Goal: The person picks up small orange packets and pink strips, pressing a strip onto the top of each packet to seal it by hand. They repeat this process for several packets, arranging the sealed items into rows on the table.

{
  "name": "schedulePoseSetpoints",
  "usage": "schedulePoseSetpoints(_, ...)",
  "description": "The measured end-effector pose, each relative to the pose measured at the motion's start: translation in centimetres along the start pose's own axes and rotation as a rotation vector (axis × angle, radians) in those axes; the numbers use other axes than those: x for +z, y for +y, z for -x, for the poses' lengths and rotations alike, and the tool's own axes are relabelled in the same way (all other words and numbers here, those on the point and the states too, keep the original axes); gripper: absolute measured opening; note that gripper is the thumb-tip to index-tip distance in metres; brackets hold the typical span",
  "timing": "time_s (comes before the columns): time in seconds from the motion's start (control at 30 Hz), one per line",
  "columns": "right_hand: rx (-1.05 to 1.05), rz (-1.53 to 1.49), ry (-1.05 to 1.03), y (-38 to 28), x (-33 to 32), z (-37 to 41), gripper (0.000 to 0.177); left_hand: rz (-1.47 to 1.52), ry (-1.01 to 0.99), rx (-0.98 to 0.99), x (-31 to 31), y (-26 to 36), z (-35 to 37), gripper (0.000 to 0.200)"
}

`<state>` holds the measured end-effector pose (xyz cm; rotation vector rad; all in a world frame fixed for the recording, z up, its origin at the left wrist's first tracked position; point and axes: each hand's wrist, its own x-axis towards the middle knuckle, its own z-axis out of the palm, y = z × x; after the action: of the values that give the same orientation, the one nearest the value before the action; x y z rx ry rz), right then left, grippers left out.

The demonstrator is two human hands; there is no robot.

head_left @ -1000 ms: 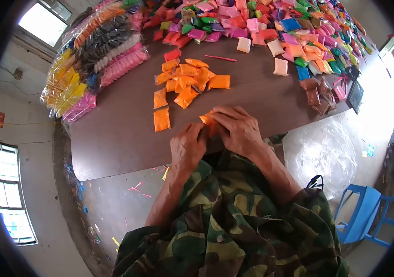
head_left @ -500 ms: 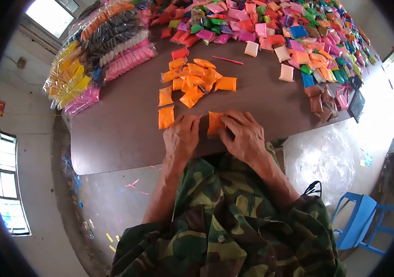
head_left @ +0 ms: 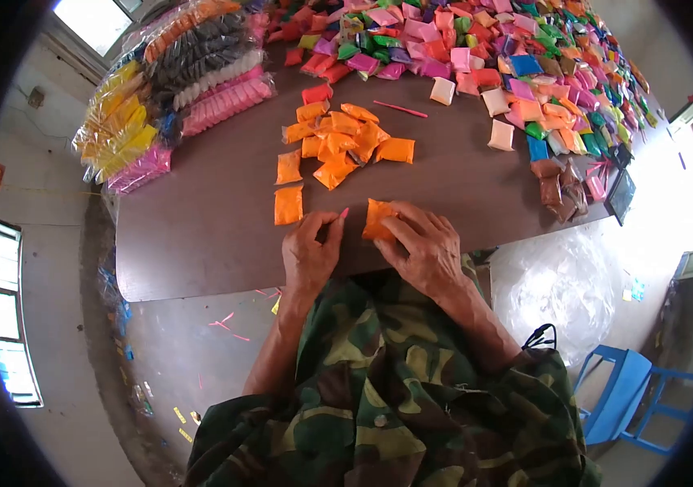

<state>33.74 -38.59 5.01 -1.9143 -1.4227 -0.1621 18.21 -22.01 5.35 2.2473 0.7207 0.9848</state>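
Note:
My left hand (head_left: 311, 247) is near the table's front edge, thumb and forefinger pinched on a small pink strip (head_left: 344, 213). To its right, my right hand (head_left: 425, 245) holds an orange packet (head_left: 376, 217) by its right side. Another orange packet (head_left: 288, 205) lies just beyond my left hand, with a further one (head_left: 288, 168) behind it. Farther back is a loose pile of orange packets (head_left: 338, 144), with a red packet (head_left: 317, 94) behind it.
A large heap of coloured packets (head_left: 444, 40) covers the back of the brown table (head_left: 192, 235). Bagged packets (head_left: 225, 101) are stacked at the left. Brown packets (head_left: 553, 191) and a dark flat object (head_left: 621, 197) lie right. A blue stool (head_left: 618, 394) stands below.
My left hand has drawn slightly left and down, away from the orange packet in my right hand. The pink strip shows more clearly. The view has shifted a little.

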Motion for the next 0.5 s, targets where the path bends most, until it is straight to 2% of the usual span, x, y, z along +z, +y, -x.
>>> schedulePoseSetpoints(0.1, -0.061, 0.019, -0.025, -0.4, -1.0, -0.2, 0.049, 0.008, -0.008, -0.046, 0.0, 0.0, 0.2, 0.009)
schedulePoseSetpoints(0.33, -0.217, -0.003, -0.147, -1.0, -1.5, 0.0, 0.07, 0.019, 0.006, -0.01, 0.1, -0.2, 0.3, 0.009)
schedulePoseSetpoints(0.43, -0.341, 0.012, -0.151, -0.3, -0.6, 0.6, 0.051, 0.015, -0.003, -0.029, 0.0, 0.1, 0.1, 0.009)
schedulePoseSetpoints(0.5, -0.394, -0.024, -0.167, 0.0, -1.0, 0.4, 0.046, 0.027, -0.002, -0.048, -0.1, 0.2, 0.2, 0.009)
